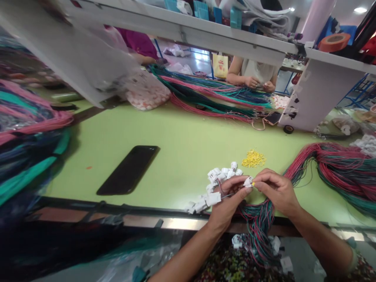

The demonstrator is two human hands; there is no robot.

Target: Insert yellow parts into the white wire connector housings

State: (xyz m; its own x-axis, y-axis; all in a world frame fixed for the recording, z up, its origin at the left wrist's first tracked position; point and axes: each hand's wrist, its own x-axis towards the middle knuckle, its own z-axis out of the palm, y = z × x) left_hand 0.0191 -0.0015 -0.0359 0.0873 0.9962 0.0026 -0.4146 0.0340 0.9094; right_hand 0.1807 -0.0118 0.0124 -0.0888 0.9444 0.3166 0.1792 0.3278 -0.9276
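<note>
My left hand (227, 201) pinches a small white plastic connector (248, 181) between thumb and fingers. At the connector's right side, my right hand (277, 191) holds a tiny yellow piece (253, 183) in its fingertips, touching or nearly touching the connector. Several more white connectors (213, 198) lie on the table left of and behind my left hand. Beyond the hands is a small pile of yellow pieces (253, 158). A bundle of red, green and dark wires (261, 219) hangs over the table edge below my hands, with white connectors at its lower end.
A black phone (128, 170) lies on the green table (182, 145). Wire bundles rest at left (26, 113) and right (346, 168). Across the table, a person's hands (260, 83) are near more wires (211, 92). A white shelf (205, 33) spans above; black tape (288, 129) sits by its support.
</note>
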